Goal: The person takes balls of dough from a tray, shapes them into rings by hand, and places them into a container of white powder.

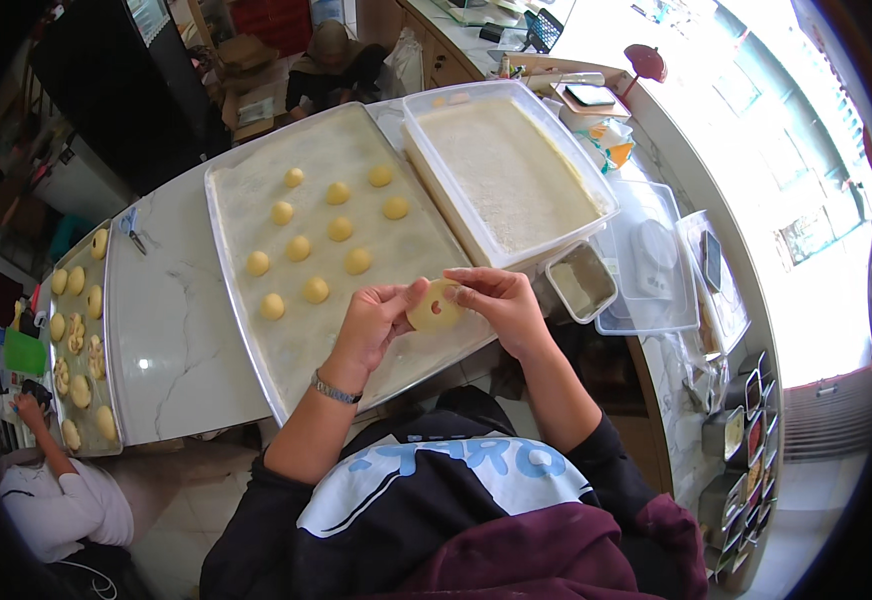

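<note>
Between both hands I pinch a flattened yellow dough round [425,313] with a hole in its middle, through which some skin shows. My left hand [378,326] grips its left side, and my right hand [499,308] grips its right side with fingertips along the top. The dough is held over the front right part of a large lined tray [238,215], where several small dough balls [340,229] lie spaced apart. A small metal container [582,282] stands right of my right hand.
A flour-filled plastic tub [504,165] sits behind, beside lids [624,305]. Metal containers [724,435] line the right counter. A tray of shaped dough [110,335] lies far left, near a co-worker in white [81,505]. Another person [326,80] is behind the tray.
</note>
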A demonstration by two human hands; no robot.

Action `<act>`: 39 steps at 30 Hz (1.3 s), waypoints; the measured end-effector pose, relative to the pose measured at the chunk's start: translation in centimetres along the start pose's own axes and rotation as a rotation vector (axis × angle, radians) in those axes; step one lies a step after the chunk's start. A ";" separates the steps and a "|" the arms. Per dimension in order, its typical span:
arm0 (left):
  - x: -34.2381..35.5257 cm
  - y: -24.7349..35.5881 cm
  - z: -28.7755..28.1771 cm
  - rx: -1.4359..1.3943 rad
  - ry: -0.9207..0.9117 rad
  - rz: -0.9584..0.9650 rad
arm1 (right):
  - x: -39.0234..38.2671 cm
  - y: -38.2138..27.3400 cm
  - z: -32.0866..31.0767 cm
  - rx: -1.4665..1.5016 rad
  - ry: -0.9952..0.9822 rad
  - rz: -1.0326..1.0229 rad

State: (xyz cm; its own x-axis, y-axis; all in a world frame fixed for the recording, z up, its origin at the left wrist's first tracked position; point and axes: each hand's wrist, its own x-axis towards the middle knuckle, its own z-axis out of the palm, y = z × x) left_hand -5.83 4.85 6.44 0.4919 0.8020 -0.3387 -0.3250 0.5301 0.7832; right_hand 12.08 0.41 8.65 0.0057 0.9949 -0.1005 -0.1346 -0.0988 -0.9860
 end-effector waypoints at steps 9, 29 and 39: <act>3.7 0.6 3.1 0.068 -0.009 -0.034 | 2.4 -1.8 -4.0 -0.034 -0.097 0.065; 1.8 0.6 -0.2 -0.170 0.672 0.455 | 33.7 -1.0 -11.2 -0.234 -0.245 0.263; -0.7 -1.6 -2.1 -0.227 0.812 0.362 | 36.5 -0.6 -8.5 -0.932 -0.269 -0.004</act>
State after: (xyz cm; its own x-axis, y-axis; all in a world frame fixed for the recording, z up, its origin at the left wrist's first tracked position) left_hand -7.29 4.05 4.34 -0.3612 0.8313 -0.4223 -0.5423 0.1812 0.8204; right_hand 20.80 36.63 4.46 -0.2378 0.9551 -0.1769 0.7049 0.0444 -0.7079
